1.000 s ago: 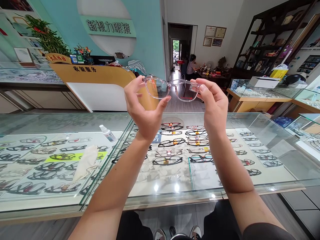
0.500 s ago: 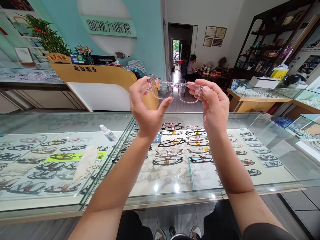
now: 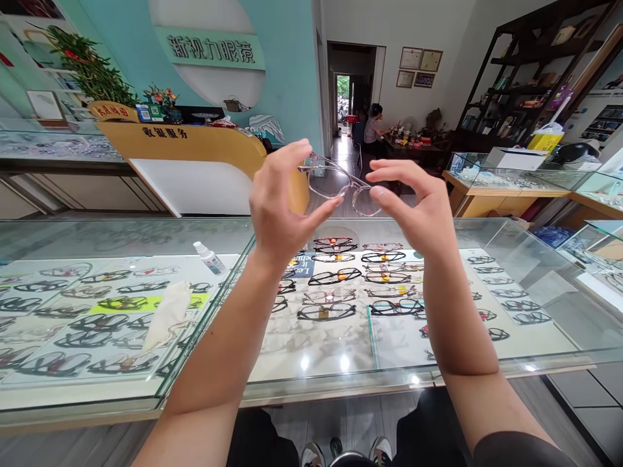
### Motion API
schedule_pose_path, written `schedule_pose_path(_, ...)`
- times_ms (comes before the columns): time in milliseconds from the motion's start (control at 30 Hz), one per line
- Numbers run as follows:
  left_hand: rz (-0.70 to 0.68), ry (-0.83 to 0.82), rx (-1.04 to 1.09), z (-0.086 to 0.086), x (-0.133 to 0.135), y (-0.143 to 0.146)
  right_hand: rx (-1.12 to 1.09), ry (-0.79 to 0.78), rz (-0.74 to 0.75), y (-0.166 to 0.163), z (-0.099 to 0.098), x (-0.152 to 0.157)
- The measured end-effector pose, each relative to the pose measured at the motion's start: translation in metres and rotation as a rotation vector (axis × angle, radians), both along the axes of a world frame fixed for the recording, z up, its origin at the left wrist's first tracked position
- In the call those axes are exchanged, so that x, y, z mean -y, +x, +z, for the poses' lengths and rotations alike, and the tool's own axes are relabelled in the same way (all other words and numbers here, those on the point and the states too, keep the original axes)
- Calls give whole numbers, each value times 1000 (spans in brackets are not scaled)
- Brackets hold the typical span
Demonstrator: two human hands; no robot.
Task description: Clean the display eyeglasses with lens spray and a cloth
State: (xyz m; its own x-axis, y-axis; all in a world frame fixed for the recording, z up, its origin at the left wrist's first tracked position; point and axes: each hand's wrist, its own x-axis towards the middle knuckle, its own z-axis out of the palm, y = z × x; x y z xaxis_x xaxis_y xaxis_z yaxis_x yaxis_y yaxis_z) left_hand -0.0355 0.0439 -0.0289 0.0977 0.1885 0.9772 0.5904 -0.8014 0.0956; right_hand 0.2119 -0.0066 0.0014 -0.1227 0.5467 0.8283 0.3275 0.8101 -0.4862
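Clear glasses tipped and turned since a moment ago, hands drawn closer together.

The left hand (image 3: 277, 207) now pinches the left end of the clear-framed glasses (image 3: 341, 185) between thumb and fingers, while the right hand (image 3: 413, 207) closes its fingertips on the right lens rim. They are held up at eye level above the glass display counter (image 3: 341, 383), probably so light passes through the lenses for checking. The frame is transparent, thin, slightly tinted, tilted down to the right. A spray bottle (image 3: 209, 257) and cloth (image 3: 168, 314) lie on the counter, left.
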Motion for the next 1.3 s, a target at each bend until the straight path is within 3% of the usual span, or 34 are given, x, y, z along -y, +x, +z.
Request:
schedule_pose_path(133,-56,41,-31,5,9,8,86,-33,-33,-8,-1,3)
schedule_pose_path(400,-29,-119,31,6,18,12,52,-75,44,-5,-1,2)
schedule_pose_path(567,-184,-15,13,1,20,16,53,-110,47,-5,-3,-2)
schedule_pose_path(667,-243,-75,44,0,21,21,52,-114,59,-5,-3,-4)
schedule_pose_path(867,-292,-252,91,5,24,21,43,-216,245,-2,-1,-4)
schedule_pose_path(1000,-287,-256,64,3,21,17,12,-258,317,-1,-2,-5)
schedule_pose_path(1200,-26,-83,203,-8,24,33,-67,-86,86,-13,-4,-1)
schedule_pose_path(1300,-89,-123,254,-13,35,48,-118,21,-32,-21,-8,0)
